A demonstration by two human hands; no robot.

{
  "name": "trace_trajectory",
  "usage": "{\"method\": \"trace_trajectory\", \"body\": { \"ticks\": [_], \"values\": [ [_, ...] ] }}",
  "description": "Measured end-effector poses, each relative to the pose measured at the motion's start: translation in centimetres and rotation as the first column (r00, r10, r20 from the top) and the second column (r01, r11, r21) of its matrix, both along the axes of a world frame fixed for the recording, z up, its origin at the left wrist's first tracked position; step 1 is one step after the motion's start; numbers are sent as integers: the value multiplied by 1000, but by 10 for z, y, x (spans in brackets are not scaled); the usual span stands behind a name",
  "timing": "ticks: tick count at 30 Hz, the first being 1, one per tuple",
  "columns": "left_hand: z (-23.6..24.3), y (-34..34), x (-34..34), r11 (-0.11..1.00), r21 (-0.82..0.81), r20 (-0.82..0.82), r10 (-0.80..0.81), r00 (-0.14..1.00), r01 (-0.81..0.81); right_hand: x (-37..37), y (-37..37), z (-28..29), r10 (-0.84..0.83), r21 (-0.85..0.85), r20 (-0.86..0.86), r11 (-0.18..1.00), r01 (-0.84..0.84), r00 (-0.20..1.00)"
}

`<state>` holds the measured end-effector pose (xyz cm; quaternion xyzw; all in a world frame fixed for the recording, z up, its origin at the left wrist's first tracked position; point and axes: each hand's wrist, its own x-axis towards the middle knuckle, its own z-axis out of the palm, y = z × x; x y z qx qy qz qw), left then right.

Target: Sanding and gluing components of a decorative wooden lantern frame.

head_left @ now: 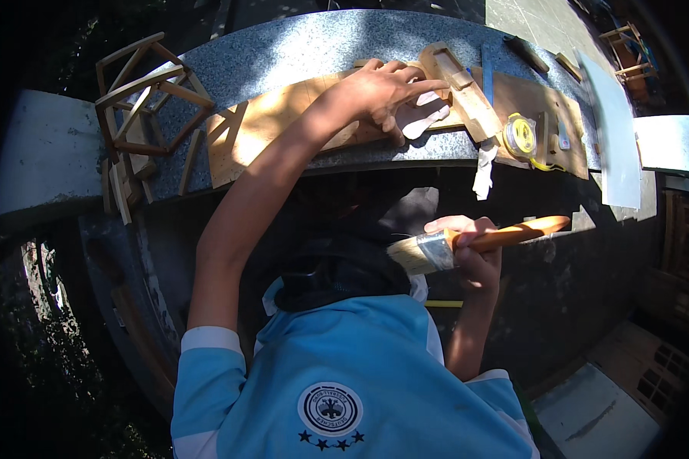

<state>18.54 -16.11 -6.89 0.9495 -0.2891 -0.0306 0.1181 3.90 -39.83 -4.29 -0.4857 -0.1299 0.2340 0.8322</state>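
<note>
- Nearest the camera is my blue shirt (406, 382), with white sleeve ends and a round badge above a row of dark stars.
- My right hand (478, 251) is clenched on the paintbrush (532, 229), fingers wrapped round its orange handle close to the metal collar.
- I have that brush in the air on my side of the table (306, 46), short of its near edge; the pale bristles point left and the handle tip points right.
- My left hand (383, 92) is over the middle of the table, palm down, one finger stretched to the right. It partly covers a pale, cloth-like piece (425, 118); I cannot tell whether my fingers grasp it.
- A long wooden board (241, 145) lies along the table's near edge, patched with sun and shade.
- Just right of my left hand, a wooden block (478, 115) with a recess in it lies slantwise, and a crumpled white strip (483, 172) hangs from the near edge beside its lower end.
- Beyond that block is a narrow blue strip (488, 73); nearer the right end I have a yellow tape measure (520, 136).
- An open frame of wooden sticks (143, 92) stands at the table's left end, with a loose stick (191, 162) near the near left corner.
- A pale, glassy sheet (614, 134) lies across the right end.
</note>
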Motion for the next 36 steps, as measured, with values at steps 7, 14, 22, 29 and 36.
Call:
{"method": "trace_trajectory", "body": {
  "ticks": [7,14,22,29,36],
  "values": [
    [8,5,2,996,-90,-18,6,1000,-8,14,-4,-1,-55,-63,94,996,61,994],
    [11,9,-3,976,-212,-132,13,991,-41,14,1,-7,-111,-177,131,975,133,985],
    [14,22,-19,950,-306,106,100,989,-64,25,6,-11,-105,-255,142,957,139,984],
    [40,64,-100,889,-355,347,412,843,-288,56,20,-13,35,-195,75,981,-20,997],
    [84,130,-289,563,-45,80,826,559,-825,126,66,-26,46,-564,412,797,215,910]
  ]
}}
